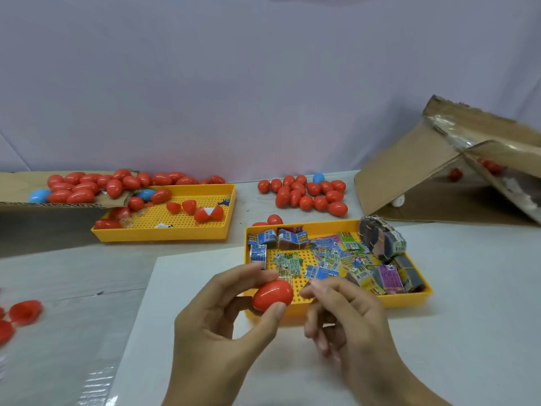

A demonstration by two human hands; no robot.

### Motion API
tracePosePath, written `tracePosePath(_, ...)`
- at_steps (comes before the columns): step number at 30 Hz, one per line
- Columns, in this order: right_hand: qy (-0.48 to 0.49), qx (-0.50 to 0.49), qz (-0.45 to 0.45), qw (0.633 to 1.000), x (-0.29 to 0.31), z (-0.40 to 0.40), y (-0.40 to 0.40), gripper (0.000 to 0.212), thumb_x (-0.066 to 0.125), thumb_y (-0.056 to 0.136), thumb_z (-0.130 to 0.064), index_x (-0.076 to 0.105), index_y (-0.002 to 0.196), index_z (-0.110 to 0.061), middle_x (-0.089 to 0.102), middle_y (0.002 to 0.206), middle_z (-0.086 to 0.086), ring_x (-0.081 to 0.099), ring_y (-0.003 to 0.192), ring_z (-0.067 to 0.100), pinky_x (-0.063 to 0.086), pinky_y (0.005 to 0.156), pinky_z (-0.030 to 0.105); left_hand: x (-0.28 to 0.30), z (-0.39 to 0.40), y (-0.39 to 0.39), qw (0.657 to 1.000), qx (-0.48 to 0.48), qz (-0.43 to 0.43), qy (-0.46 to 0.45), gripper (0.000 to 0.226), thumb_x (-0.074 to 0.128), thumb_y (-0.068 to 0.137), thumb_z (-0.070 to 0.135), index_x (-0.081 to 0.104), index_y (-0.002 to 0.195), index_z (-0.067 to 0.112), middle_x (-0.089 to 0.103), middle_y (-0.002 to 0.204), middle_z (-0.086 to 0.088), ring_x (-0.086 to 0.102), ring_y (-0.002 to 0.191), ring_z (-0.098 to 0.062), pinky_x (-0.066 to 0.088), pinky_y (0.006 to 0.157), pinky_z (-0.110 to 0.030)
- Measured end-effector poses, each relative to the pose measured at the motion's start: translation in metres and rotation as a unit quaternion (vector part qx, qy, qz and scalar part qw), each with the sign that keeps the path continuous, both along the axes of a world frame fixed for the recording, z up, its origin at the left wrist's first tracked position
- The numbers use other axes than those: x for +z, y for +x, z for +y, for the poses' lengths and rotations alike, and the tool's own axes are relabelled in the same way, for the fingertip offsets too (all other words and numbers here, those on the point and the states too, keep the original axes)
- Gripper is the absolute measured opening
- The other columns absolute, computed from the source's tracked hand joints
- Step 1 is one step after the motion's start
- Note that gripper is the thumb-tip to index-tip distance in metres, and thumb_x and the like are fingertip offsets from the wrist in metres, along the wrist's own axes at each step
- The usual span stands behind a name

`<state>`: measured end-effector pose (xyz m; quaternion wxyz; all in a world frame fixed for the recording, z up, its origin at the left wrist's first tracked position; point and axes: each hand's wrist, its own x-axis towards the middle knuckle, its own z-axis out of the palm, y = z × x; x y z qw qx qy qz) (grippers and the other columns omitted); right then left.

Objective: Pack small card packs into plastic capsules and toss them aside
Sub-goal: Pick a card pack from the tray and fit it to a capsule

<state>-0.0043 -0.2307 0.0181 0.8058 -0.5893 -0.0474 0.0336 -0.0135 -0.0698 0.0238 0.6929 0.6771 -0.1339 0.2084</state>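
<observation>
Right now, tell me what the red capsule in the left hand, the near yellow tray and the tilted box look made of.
Red capsule: likely hard plastic, glossy, with a soft highlight on its smooth shell.
Near yellow tray: probably moulded plastic, matte, with a uniform colour and a regular grid of holes or studs.
Tilted box: corrugated cardboard, dull brown with a ragged torn edge; shiny clear tape or film on top.

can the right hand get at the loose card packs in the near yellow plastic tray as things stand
Probably yes. The right hand holds nothing and hovers at the near rim of the yellow perforated plastic tray; the small printed card packs lie uncovered just beyond its fingertips. The left hand pinches the red egg-shaped plastic capsule off to the side.
</observation>
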Motion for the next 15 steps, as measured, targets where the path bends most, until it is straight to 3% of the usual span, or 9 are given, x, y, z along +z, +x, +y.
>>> tracePosePath(8,-0.086,0.057,-0.049,0.993,-0.002,0.001,-0.008,0.022,0.069,0.085,-0.033,0.075,0.077,-0.014,0.067,0.067,0.011,0.057,0.052,0.018,0.039,0.038,0.022,-0.01,-0.001,-0.005,1.0,0.005,-0.012,0.022,0.061,0.082,0.066,0.023,0.062,0.122,0.036,0.074,0.104,-0.003,0.07,0.099,-0.026,0.058,0.074,-0.026)
tracePosePath(15,-0.057,0.049,0.02,0.997,-0.003,-0.001,-0.001,0.032,0.072,0.076,-0.049,0.067,0.072,-0.017,0.064,0.062,0.013,0.055,0.046,0.019,0.038,0.036,0.021,-0.021,-0.001,-0.004,0.999,-0.036,0.021,-0.017,0.068,0.085,0.062,0.018,0.06,0.124,0.033,0.073,0.105,-0.01,0.073,0.094,-0.026,0.058,0.073,-0.024)
